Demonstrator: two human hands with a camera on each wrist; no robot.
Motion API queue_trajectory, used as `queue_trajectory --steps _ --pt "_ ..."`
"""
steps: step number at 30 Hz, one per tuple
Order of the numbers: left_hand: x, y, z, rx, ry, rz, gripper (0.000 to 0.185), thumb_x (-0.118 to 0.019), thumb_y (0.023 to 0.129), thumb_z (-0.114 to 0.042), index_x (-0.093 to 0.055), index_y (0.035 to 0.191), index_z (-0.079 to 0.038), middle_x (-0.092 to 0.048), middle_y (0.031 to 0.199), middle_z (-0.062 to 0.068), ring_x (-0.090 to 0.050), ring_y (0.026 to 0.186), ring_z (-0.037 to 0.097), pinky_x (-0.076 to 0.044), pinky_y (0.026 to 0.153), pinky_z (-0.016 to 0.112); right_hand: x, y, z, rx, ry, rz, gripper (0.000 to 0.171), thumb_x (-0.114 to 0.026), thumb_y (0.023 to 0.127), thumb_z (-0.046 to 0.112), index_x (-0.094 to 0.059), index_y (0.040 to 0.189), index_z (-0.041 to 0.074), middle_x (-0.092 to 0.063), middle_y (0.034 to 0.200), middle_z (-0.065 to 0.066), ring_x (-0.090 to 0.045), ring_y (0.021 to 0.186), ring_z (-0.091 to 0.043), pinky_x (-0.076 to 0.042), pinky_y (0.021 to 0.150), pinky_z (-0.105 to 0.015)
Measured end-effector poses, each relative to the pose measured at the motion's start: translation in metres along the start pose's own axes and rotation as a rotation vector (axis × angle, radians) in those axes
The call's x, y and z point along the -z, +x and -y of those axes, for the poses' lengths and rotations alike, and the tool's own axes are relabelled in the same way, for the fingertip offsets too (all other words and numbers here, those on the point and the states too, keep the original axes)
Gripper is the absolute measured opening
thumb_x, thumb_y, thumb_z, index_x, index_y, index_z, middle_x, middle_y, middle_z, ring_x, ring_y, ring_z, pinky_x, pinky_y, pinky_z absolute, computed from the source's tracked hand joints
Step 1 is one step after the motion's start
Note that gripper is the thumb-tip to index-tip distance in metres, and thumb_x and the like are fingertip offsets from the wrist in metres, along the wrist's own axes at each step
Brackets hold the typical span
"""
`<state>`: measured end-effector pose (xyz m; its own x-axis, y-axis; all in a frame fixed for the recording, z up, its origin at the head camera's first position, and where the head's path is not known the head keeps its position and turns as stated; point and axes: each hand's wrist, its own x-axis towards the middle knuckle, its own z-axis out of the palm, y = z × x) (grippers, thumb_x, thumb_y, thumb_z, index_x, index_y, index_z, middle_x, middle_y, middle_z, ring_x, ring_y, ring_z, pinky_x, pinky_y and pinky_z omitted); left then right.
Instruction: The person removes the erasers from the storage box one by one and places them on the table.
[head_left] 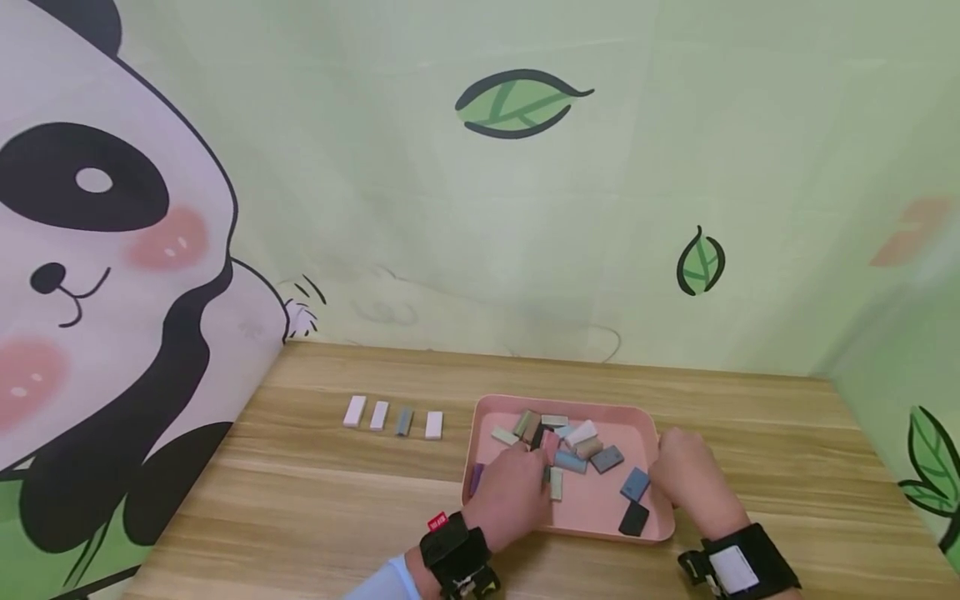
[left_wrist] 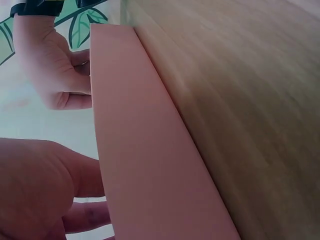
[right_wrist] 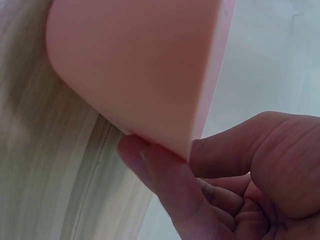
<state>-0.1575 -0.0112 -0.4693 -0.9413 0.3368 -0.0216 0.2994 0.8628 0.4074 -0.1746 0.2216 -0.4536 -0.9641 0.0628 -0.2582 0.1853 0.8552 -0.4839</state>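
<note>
Gripping the right rim of the pink tray (head_left: pixel 480 417), the right hand (head_left: pixel 686 475) has its fingers curled around the edge; the right wrist view shows fingertips (right_wrist: pixel 150 165) pressed against the underside of the tray wall with the thumb on the other side. The left hand (head_left: pixel 513 492) reaches into the tray from its near left side, fingers down among the small rectangular blocks (head_left: pixel 570 450). Whether it pinches one of them cannot be told from the head view, since the back of the hand hides the fingertips; in the left wrist view only the outer tray wall (left_wrist: pixel 145 150) and parts of both hands show.

The tray sits on the wooden surface (head_left: pixel 315 500), a little right of centre and close to the near edge. Inside it lies a loose heap of blocks in grey, green, white, pink, blue and black, most of them bunched toward the far left half. A blue block (head_left: pixel 635 483) and a black block (head_left: pixel 633 518) lie apart near the right front corner, just beside the right hand.

Left of the tray, well apart from it, four blocks (head_left: pixel 392 415) lie in a row on the surface: three pale ones and a grey one in third place from the left. Both wrists wear black straps. A wall with a panda and leaf print stands behind.
</note>
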Motion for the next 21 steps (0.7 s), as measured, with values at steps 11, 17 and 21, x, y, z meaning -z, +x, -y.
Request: queue_trajectory --steps 11,17,21 --pt "-0.0046 0.005 0.0055 -0.024 0.05 0.024 0.058 -0.064 0.083 -0.025 -0.046 0.137 -0.017 -0.059 0.114 0.012 -0.051 0.077 0.015 -0.039 0.052 0.023 0.0025 0.0005 0.0043 -0.003 -0.008 -0.004 0.018 -0.05 0.083 -0.002 -0.06 0.096 -0.009 -0.055 0.068 -0.011 -0.055 0.055 -0.018 -0.043 0.046 -0.025" --pt "-0.0046 0.0065 0.0072 -0.041 0.054 0.045 0.051 -0.067 0.081 -0.023 -0.052 0.129 -0.016 -0.058 0.111 0.008 -0.049 0.075 0.014 -0.038 0.052 0.023 0.0019 -0.0002 0.0042 -0.005 -0.006 0.002 0.016 -0.05 0.083 -0.003 -0.06 0.095 -0.008 -0.055 0.067 -0.011 -0.055 0.054 -0.018 -0.043 0.046 -0.024" --pt "-0.0051 0.0072 0.0091 -0.051 0.052 0.055 0.033 -0.07 0.077 -0.017 -0.056 0.106 -0.013 -0.056 0.096 0.003 -0.048 0.069 0.012 -0.038 0.049 0.022 0.0004 -0.0003 0.0029 -0.001 -0.014 -0.003 0.014 -0.05 0.082 -0.002 -0.061 0.09 -0.007 -0.054 0.066 -0.01 -0.055 0.053 -0.018 -0.042 0.045 -0.024"
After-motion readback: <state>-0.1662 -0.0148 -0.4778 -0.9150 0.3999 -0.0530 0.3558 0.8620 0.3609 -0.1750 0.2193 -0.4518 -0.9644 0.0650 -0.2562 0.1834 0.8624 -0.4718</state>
